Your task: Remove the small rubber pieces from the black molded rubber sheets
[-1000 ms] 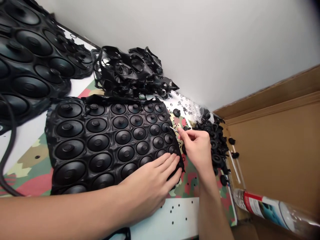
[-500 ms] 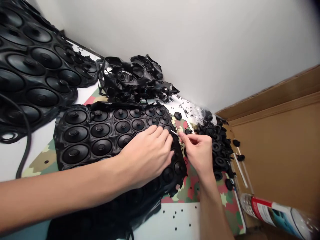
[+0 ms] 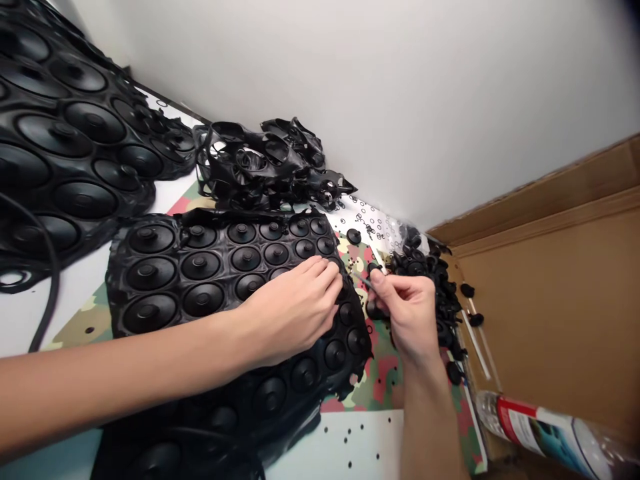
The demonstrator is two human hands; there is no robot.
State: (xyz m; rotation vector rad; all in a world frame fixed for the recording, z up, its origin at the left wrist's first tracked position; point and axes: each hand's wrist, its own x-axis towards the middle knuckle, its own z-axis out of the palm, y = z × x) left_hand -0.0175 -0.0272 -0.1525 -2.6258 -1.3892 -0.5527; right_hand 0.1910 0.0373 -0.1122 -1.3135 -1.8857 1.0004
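Black disc-studded sheet (image 3: 200, 263) lies under the left hand (image 3: 303, 303), which is curled, its grip impossible to tell! Just right of the sheet, the right hand (image 3: 410, 303) pinches a thin rod (image 3: 363, 279).

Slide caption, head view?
Left hand on a black rubbery sheet of knobbed discs, right hand pinching a thin rod beside it.

Left fingers (image 3: 331, 283) curl down — right fingers (image 3: 388, 291) pinch
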